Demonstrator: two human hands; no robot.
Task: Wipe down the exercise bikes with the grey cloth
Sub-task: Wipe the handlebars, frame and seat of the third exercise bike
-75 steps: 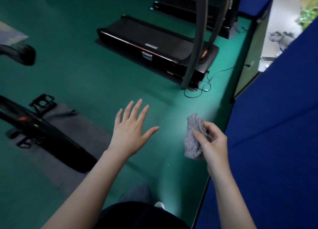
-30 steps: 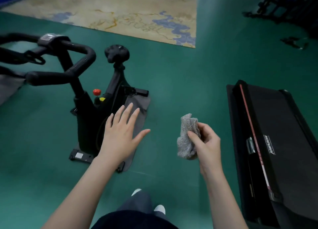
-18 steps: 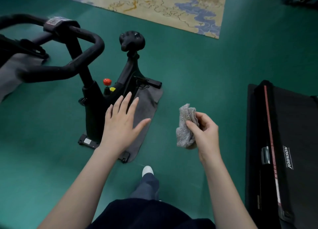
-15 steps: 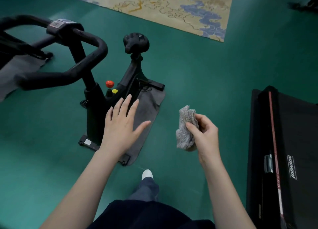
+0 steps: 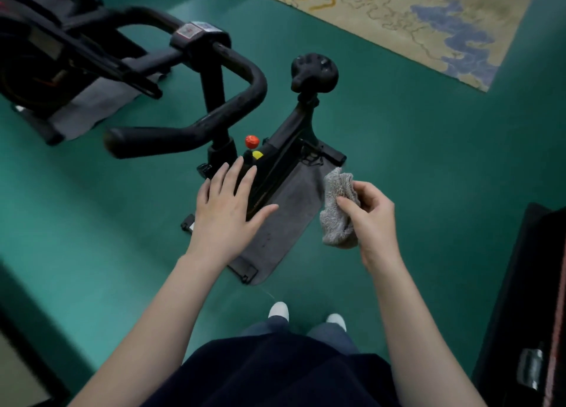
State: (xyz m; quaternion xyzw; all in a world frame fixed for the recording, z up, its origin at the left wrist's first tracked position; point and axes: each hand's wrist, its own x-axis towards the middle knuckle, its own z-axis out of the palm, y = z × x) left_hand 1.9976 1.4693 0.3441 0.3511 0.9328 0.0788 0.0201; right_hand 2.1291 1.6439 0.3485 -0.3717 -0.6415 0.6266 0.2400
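Left hand (image 5: 226, 210): I logged it palm down, fingers straight and slightly spread, thumb angled out to the right, gripping nothing.
Left forearm (image 5: 159, 314): bare, reaching forward from the lower left.
Right hand (image 5: 372, 220): I logged it level with the left and apart from it, thumb and curled fingers pinching the bunched grey cloth (image 5: 337, 213).
Right forearm (image 5: 419, 330): bare, reaching forward.

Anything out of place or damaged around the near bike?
Minor only: the grey mat under the near bike sits off-centre, so one end of its front foot rests on bare floor. No spills or damage visible.
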